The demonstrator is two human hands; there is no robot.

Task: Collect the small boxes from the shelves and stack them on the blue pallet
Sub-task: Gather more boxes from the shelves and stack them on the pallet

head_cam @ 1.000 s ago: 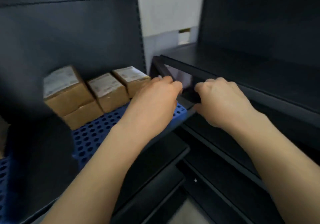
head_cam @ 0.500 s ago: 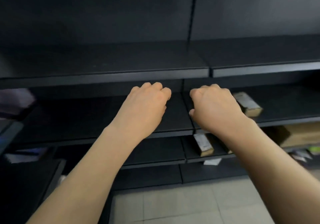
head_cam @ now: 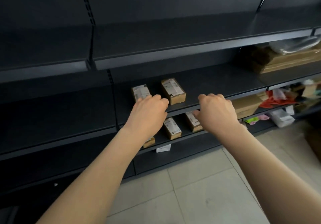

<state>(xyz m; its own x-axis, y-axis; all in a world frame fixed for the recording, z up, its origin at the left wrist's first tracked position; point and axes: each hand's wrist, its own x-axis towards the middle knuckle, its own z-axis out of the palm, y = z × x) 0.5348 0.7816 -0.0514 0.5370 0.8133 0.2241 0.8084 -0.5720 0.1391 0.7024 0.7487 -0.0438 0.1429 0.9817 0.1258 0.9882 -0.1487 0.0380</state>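
Two small brown boxes with white labels lie on the middle dark shelf (head_cam: 217, 85): the left box (head_cam: 140, 91) and the right box (head_cam: 173, 90). On the shelf below sit another small box (head_cam: 172, 128), a box (head_cam: 193, 121) partly behind my right hand, and one (head_cam: 149, 141) mostly hidden by my left forearm. My left hand (head_cam: 149, 112) hovers in front of the left upper box, fingers curled, holding nothing. My right hand (head_cam: 217, 111) is level with the shelf edge, fingers bent, holding nothing. The blue pallet is out of view.
Larger cardboard boxes (head_cam: 288, 60) and a plastic bag fill the shelf at the upper right. Another carton (head_cam: 246, 105), red cloth (head_cam: 272, 100) and packets (head_cam: 281, 118) crowd the right lower shelves. A white tag (head_cam: 163, 148) hangs on the shelf edge. Pale floor tiles (head_cam: 191, 189) lie below.
The view swung from the blue pallet with its boxes to the shelving. The small boxes have come to the centre, and both hands now reach toward them.
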